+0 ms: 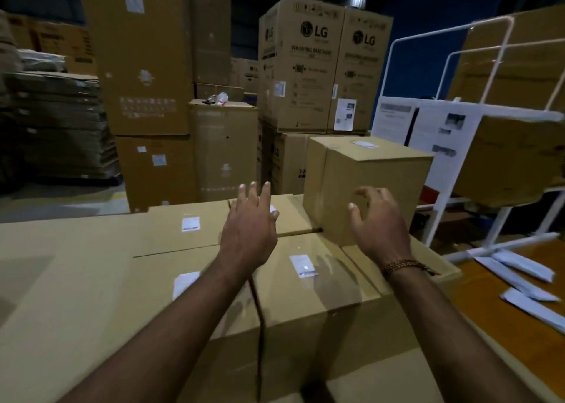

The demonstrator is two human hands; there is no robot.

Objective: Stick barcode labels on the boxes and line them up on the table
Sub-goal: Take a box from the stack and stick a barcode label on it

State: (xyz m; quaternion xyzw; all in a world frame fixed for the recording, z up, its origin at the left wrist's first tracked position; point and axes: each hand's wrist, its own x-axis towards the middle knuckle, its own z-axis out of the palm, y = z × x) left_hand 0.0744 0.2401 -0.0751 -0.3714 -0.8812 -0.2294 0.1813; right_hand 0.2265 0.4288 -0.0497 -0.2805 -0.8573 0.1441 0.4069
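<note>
**Mia:** What are the biggest things here?

**Sam:** The tall washing machine cartons [324,66] stand far behind the desk. Beside them, at the right, is a white metal rack [501,121] with paper sheets [428,127] hanging on it.

**Mia:** And on the desk?

**Sam:** A row of brown boxes [321,280] lies flat, side by side, and covers most of the desk. One upright box [363,185] stands on top of the row, toward the far right corner. It is turned a little, with one corner pointing at us.

**Mia:** Do the boxes have labels?

**Sam:** Yes. The upright box has a white label [365,143] on its top. The near box has a barcode label [302,265] on top too. More white labels sit on the boxes to the left.

**Mia:** What do the hands do?

**Sam:** The left hand [249,225] is spread out flat over the row, gripping nothing. The right hand [379,219] is loose, with its fingers bent a bit, right at the near side of the upright box. I cannot tell if it touches. It wears a bead bracelet [403,265].

**Mia:** Anything small?

**Sam:** White paper strips [519,274] lie on the bare orange desk [504,320] at the right edge.
</note>
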